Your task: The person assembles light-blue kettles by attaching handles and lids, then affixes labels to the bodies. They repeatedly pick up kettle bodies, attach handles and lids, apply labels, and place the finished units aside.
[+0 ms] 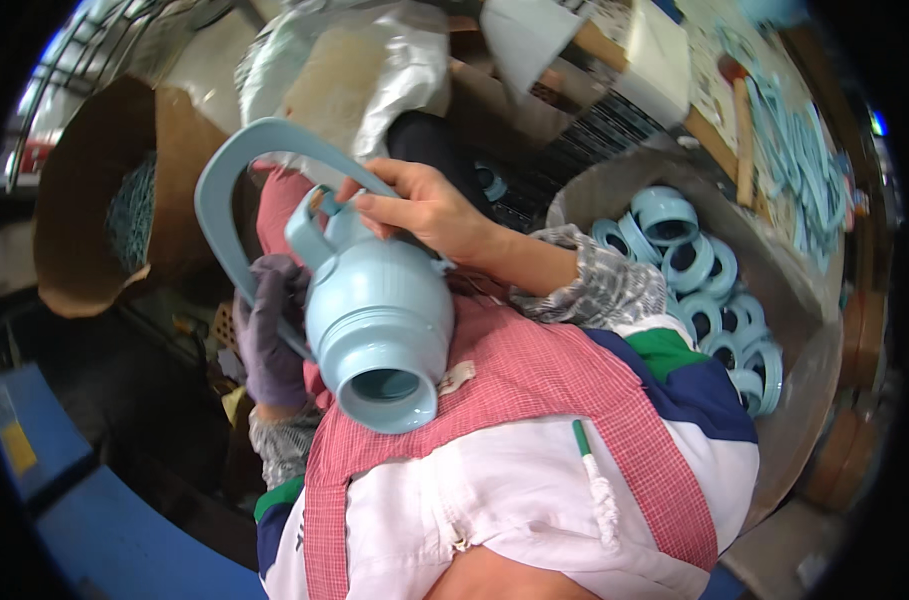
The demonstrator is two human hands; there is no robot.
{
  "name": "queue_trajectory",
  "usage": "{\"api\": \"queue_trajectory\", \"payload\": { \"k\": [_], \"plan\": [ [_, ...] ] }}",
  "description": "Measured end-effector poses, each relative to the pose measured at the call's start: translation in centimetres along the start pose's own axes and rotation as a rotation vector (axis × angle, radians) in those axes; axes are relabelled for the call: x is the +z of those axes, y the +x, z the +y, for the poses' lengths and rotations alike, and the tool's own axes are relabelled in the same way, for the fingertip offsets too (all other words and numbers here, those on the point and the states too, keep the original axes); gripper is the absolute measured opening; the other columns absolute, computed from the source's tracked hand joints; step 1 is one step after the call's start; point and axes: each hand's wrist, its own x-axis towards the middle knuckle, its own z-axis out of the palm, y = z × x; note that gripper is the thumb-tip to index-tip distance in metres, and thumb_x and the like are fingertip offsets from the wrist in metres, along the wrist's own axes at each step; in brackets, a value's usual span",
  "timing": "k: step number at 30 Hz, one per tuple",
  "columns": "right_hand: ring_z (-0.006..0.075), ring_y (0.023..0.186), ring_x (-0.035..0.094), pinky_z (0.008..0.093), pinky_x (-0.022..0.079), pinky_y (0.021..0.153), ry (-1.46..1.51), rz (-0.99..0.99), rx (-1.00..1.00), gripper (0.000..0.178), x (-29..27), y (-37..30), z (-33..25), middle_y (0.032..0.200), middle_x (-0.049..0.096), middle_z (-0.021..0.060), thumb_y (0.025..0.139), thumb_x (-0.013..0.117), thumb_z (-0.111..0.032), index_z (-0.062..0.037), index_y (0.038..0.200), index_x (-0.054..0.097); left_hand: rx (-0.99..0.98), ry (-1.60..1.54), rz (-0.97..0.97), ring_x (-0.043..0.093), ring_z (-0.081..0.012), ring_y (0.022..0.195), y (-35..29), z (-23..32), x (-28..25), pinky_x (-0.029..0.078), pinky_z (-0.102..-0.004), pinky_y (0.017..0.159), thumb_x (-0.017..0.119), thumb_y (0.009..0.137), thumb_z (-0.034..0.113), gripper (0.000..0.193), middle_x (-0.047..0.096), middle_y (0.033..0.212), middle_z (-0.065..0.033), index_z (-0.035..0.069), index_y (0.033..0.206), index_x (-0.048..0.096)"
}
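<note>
A light blue plastic jug body (379, 300) lies in my lap, its round mouth facing me. A small fixed grip sticks out of its side, and a wide curved carrying handle (214, 205) loops out to the left. My left hand (274, 335), in a grey-purple glove, is closed around the near arm of that handle, against the jug's left side. My bare right hand (424, 210) is closed over the handle's far end, its thumb and fingers near the jug's far end. The fingertips partly hide where handle and body meet.
At right, a large sack-lined bin (794, 330) holds several light blue rings (689, 265). Beyond it, a bench carries blue strips (799, 160) and a wooden-handled hammer (743, 140). A cardboard box (89, 215) with blue scraps stands left. A plastic bag (404, 65) lies ahead.
</note>
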Motion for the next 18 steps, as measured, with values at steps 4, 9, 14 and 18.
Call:
{"api": "queue_trajectory", "payload": {
  "k": [4, 9, 14, 18],
  "plan": [
    [0.0064, 0.073, 0.052, 0.0188, 0.041, 0.071, -0.073, -0.048, 0.018, 0.023, -0.1, -0.3, 0.5, 0.077, 0.057, 0.0011, 0.096, 0.052, -0.018, -0.0017, 0.112, 0.055, -0.086, -0.250, -0.027, 0.052, -0.0072, 0.074, -1.0, -1.5, -1.0, 0.044, -0.0207, 0.068, 0.061, 0.090, 0.024, 0.024, 0.057, 0.084, -0.0026, 0.001, 0.097, 0.059],
    [0.0072, 0.073, 0.055, 0.0202, 0.044, 0.070, 0.056, -0.050, 0.072, 0.020, -2.2, 0.1, 1.1, 0.078, 0.059, 0.0021, 0.097, 0.053, -0.019, -0.0033, 0.109, 0.057, -0.099, -0.180, 0.040, 0.051, -0.0061, 0.075, -0.3, -2.4, -0.5, 0.043, -0.0200, 0.070, 0.061, 0.090, 0.027, 0.027, 0.056, 0.084, -0.0005, 0.002, 0.100, 0.059],
    [0.0114, 0.078, 0.057, 0.0265, 0.046, 0.077, -0.303, 0.007, -0.212, 0.027, -1.1, -0.3, 0.9, 0.080, 0.059, 0.0053, 0.098, 0.049, -0.024, -0.0005, 0.111, 0.054, 0.482, 0.178, -0.019, 0.055, -0.0163, 0.083, -0.6, -3.2, 1.0, 0.044, -0.0297, 0.075, 0.050, 0.089, 0.021, 0.025, 0.059, 0.089, -0.0076, -0.001, 0.088, 0.061],
    [0.0122, 0.082, 0.057, 0.0290, 0.042, 0.085, 0.024, -0.140, -0.399, 0.039, 1.4, 0.5, -1.2, 0.086, 0.059, 0.0069, 0.100, 0.043, -0.036, -0.0007, 0.112, 0.054, 0.727, 0.554, 0.099, 0.055, -0.0220, 0.085, -0.7, -0.7, 1.6, 0.044, -0.0359, 0.080, 0.045, 0.094, 0.031, 0.036, 0.059, 0.085, -0.0128, 0.001, 0.074, 0.051]
  ]
}}
